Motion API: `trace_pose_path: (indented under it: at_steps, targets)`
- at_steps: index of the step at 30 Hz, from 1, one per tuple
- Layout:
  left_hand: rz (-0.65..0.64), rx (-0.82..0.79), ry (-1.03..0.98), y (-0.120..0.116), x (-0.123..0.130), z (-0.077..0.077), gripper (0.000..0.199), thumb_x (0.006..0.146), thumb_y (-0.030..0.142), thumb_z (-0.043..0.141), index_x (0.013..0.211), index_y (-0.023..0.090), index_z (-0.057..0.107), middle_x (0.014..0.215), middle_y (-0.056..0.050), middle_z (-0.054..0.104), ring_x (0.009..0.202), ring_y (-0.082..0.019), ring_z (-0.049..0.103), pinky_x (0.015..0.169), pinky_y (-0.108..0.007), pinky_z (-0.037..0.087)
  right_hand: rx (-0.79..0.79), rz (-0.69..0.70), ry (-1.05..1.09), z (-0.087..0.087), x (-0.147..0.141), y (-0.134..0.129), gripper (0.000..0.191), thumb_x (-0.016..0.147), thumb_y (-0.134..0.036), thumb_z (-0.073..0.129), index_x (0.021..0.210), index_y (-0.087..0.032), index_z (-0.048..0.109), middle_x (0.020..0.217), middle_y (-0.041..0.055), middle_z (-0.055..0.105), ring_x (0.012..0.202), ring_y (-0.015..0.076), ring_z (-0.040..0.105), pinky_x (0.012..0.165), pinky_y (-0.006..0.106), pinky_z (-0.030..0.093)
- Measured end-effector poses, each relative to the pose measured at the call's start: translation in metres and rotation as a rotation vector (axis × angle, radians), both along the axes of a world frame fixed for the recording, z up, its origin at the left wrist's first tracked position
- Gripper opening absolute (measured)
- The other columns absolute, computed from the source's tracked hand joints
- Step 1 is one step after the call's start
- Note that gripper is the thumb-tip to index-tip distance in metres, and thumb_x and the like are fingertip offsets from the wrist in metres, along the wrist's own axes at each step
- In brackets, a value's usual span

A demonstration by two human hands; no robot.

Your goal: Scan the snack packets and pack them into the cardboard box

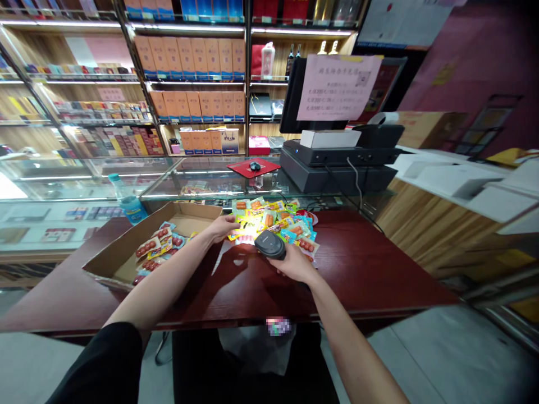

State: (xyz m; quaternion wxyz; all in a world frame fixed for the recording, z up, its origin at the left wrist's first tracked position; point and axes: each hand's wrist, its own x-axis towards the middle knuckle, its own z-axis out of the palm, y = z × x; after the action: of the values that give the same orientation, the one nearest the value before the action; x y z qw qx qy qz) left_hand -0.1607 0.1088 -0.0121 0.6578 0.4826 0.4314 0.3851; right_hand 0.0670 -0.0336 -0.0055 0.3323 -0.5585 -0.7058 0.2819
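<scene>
Centrally in the head view: sausage packets (297, 230), heaped, lying on the tabletop (357, 269) near both hands. Right hand (296, 262), one: grasping a dark scanner (269, 244), apparently angling it so that light is falling on the heap. Left hand (223, 226), one: touching a yellow packet (250, 224), perhaps steadying it; cannot tell whether it is pinching. Cardboard tray (191, 210), one: standing leftward, containing other packets (148, 247), likely keeping them separate.

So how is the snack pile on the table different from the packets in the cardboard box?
The snack pile sits right on the table, while the box packets lie inside the cardboard box. The snack pile shows lots of yellow; the box packets look mostly reddish-brown. Bright light shines on the snack pile, not on the box packets. Both have small wrapped, sausage-like snacks.
</scene>
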Motion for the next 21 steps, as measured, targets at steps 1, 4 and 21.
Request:
trace_pose_path:
  at_steps: [1, 4, 21]
  targets:
    - [0.009, -0.001, 0.003, 0.000, 0.000, 0.000, 0.027, 0.055, 0.010, 0.084, 0.076, 0.011, 0.066, 0.076, -0.004, 0.069, 0.068, -0.013, 0.066, 0.069, -0.026, 0.054, 0.001, -0.004, 0.001, -0.001, 0.000, 0.000, 0.023, 0.076, -0.033, 0.064, 0.092, -0.017, 0.066, 0.059, 0.0013, 0.066, 0.057, 0.0187, 0.065, 0.056, 0.026, 0.048]
    - [0.015, 0.001, 0.013, 0.000, -0.001, 0.001, 0.028, 0.055, 0.009, 0.084, 0.076, 0.011, 0.066, 0.076, -0.003, 0.068, 0.068, -0.013, 0.066, 0.068, -0.025, 0.055, 0.005, -0.005, 0.003, -0.001, 0.000, 0.000, 0.023, 0.076, -0.033, 0.064, 0.093, -0.017, 0.066, 0.059, 0.0014, 0.067, 0.056, 0.0185, 0.065, 0.055, 0.026, 0.048]
    - [0.171, 0.161, -0.022, -0.007, -0.074, 0.065, 0.032, 0.054, 0.013, 0.085, 0.081, 0.009, 0.068, 0.083, -0.007, 0.071, 0.077, -0.015, 0.068, 0.079, -0.030, 0.057, -0.054, -0.002, -0.015, 0.009, 0.000, 0.008, 0.021, 0.076, -0.037, 0.064, 0.083, -0.017, 0.062, 0.051, 0.0014, 0.065, 0.045, 0.0177, 0.062, 0.047, 0.024, 0.045]
